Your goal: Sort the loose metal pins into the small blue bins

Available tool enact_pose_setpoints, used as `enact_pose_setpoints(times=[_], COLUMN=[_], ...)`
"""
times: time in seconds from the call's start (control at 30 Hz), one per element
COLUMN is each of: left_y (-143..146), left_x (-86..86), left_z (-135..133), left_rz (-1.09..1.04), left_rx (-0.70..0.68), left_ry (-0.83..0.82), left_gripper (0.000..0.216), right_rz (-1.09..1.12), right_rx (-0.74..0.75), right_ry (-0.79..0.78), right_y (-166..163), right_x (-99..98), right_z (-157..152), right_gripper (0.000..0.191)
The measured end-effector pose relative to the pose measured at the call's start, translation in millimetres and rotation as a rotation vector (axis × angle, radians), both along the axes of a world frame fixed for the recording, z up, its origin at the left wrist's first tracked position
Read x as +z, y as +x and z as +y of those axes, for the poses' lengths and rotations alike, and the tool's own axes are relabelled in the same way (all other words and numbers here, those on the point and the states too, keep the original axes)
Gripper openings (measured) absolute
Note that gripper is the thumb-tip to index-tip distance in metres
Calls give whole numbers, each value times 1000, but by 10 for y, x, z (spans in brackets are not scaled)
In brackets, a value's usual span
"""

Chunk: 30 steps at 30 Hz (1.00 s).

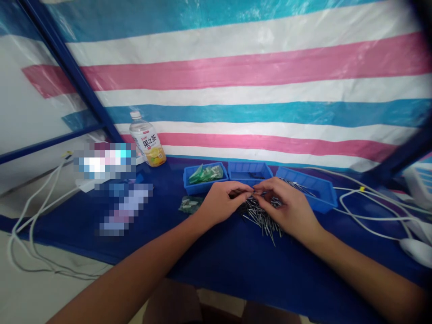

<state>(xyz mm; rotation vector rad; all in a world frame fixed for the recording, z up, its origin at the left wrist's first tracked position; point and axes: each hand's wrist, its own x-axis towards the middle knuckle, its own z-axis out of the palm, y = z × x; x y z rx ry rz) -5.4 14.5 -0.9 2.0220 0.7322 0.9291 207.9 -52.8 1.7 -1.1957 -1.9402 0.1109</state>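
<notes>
My left hand (224, 200) and my right hand (286, 202) meet fingertip to fingertip over a heap of thin metal pins (263, 220) on the blue table. Both hands are pinched closed. Whatever sits between the fingertips is too small to name. Just behind the hands is a blue bin (249, 171) with a few dark pieces in it. Beyond my right hand, another blue bin (324, 193) holds more of the thin pins. To the left, a third blue bin (202, 188) contains green plastic bags (205, 173). A clear bag of small parts (189, 204) lies beside my left wrist.
A drink bottle (148, 141) stands at the back left, near blurred-out items. White cables (364, 216) run across the right side to a white rounded object (416, 251). More cables (30, 225) hang over the left edge. Behind the table (236, 274) hangs a striped plastic sheet (256, 72).
</notes>
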Motion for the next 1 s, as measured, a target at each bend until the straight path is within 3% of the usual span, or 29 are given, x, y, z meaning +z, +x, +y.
enact_pose_setpoints(times=[0.13, 0.4, 0.6, 0.77, 1.0], left_y=[0, 3, -3, -22, -22], left_x=[-17, -13, 32, 38, 40], left_z=[12, -9, -41, -60, -30], left_rz=[-72, -29, -15, 23, 7], left_rx=[9, 47, 28, -54, -7], left_ry=[-55, 76, 43, -33, 103], left_gripper=[18, 23, 32, 36, 28], right_rz=[-11, -59, 15, 23, 5], right_rx=[-11, -22, -12, -89, -50], right_ry=[-36, -126, -138, -28, -11], right_y=[4, -9, -26, 14, -2], right_x=[-25, -50, -17, 5, -15], right_z=[-4, 7, -11, -22, -12], right_gripper=[12, 21, 39, 15, 5])
